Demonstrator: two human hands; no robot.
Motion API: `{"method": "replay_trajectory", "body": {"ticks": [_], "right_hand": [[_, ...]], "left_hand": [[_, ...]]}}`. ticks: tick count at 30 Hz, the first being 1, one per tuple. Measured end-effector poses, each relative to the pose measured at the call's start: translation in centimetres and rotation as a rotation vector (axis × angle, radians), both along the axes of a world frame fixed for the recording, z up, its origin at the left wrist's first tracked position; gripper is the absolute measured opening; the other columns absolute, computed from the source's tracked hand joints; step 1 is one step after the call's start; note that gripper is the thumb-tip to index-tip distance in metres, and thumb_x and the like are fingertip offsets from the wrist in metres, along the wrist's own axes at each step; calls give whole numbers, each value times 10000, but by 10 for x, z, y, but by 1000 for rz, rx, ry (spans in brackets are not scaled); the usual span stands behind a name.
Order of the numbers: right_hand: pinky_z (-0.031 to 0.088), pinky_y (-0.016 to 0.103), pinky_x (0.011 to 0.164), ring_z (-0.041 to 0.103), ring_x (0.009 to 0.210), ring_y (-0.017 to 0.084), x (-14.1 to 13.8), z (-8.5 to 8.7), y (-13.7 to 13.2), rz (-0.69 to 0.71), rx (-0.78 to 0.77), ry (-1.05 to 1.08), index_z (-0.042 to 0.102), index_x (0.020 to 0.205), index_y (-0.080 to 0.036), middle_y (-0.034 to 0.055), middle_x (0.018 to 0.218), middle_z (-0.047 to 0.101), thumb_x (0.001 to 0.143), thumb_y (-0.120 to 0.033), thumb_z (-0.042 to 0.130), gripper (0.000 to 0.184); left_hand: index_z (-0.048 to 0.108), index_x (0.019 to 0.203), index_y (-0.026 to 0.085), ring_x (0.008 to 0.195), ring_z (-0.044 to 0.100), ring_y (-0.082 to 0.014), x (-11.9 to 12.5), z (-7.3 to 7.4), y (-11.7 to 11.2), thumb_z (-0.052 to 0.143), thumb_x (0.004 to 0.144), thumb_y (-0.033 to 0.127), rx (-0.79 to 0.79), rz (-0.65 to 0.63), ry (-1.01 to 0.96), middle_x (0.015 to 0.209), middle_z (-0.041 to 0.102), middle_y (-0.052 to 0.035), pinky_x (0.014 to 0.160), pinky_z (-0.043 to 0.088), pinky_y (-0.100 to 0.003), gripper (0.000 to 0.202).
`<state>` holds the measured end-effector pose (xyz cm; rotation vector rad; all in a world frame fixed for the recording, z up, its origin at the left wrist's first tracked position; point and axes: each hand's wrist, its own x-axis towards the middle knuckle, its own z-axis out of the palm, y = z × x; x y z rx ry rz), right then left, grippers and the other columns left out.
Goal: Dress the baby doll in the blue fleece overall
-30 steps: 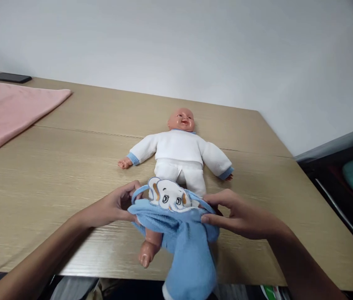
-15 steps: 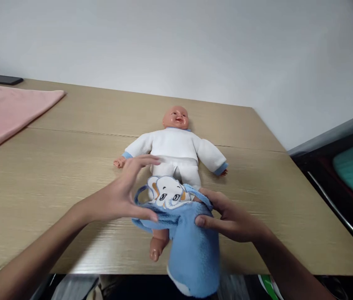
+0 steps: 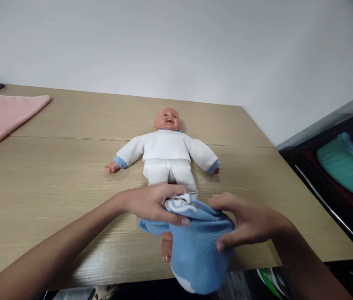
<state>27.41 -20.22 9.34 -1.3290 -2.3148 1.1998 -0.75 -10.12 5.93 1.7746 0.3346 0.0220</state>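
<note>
blue fleece garment with white print (image 3: 201,254): 6 o'clock of white-clad plastic doll (image 3: 167,146), long axis 12-to-6 | left hand (image 3: 151,204): 10 o'clock of garment, pinching its rim | right hand (image 3: 253,221): 2 o'clock, spread around edge, contact unclear

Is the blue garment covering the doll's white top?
No, the white top is uncovered, and the blue garment is down at the legs of the doll.

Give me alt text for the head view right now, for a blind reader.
A white-clad doll lies face up on a table; over its legs, a person's left hand grips a blue garment, the right hand at the garment's other side. A pink cloth lies at the view's left.
</note>
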Motion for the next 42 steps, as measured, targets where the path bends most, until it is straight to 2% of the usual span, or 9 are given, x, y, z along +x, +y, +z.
{"method": "replay_trajectory", "body": {"ticks": [3, 7, 13, 18, 23, 27, 34, 38, 42], "right_hand": [[501, 274, 751, 612, 813, 172, -1, -5, 4, 101, -76, 112, 672, 760, -192, -3, 818, 641, 972, -584, 807, 466], [541, 318, 946, 689, 1051, 214, -8, -13, 8, -18, -81, 322, 763, 1124, -204, 59, 1141, 744, 1065, -458, 718, 264], [494, 261, 748, 578, 801, 165, -18, -32, 2, -389, 43, 486, 724, 945, -218, 3, 891, 638, 1059, -501, 720, 305], [564, 283, 859, 682, 1012, 223, -19, -42, -6, -563, -272, 553, 780, 1207, -263, 46, 1061, 753, 1010, -662, 722, 449], [529, 277, 674, 620, 789, 197, -20, -28, -13, -397, -548, 517, 797, 1050, -204, 34, 888, 699, 834, -797, 819, 631], [503, 261, 658, 577, 739, 170, -24, -15, -17, -282, -472, 362, 768, 885, -197, 9, 810, 654, 818, -560, 941, 408], [597, 338, 815, 694, 853, 211, -29, -50, -22, -631, -461, 677, 824, 1128, -233, 49, 962, 767, 928, -737, 778, 545], [581, 318, 795, 681, 832, 198, -33, -48, -23, -696, -520, 666, 815, 1141, -244, 33, 930, 755, 933, -740, 773, 540], [528, 281, 721, 617, 772, 178, -28, -34, -28, -429, -561, 588, 808, 1004, -199, 24, 846, 698, 865, -772, 818, 590]], "left_hand": [[655, 932, 216, 846, 594, -194, 5, 0, 0, 962, 788, 537, 7, -91, -75, 874, 604, 24, 735, 467, -281, 467], [654, 851, 209, 1028, 614, -244, 12, 0, 6, 927, 844, 414, 122, -125, -231, 980, 643, -17, 1003, 487, -349, 341], [670, 1187, 188, 941, 631, -208, 14, -12, 12, 720, 1016, 368, -116, -42, -221, 1055, 678, -46, 856, 553, -320, 253], [705, 1331, 199, 1210, 680, -289, 16, -13, 11, 699, 1043, 383, -132, 62, -245, 1280, 766, -96, 1065, 556, -403, 341], [778, 1100, 186, 976, 707, -224, 20, -16, 9, 690, 1050, 413, -180, 125, -216, 1047, 784, -43, 928, 551, -326, 248], [687, 867, 179, 736, 546, -140, 18, -21, 10, 681, 1058, 461, -234, 69, -200, 790, 606, 20, 709, 464, -252, 341], [759, 1112, 211, 879, 649, -197, 8, -29, 22, 1065, 638, 414, -512, -96, -113, 1009, 734, -16, 812, 571, -288, 599], [762, 1053, 203, 878, 662, -186, 9, -28, 22, 914, 868, 435, -427, -42, -90, 954, 733, -5, 858, 559, -284, 333], [736, 887, 187, 827, 625, -173, 9, -28, 21, 769, 991, 459, -316, -48, -107, 872, 703, 0, 805, 518, -262, 293]]}}
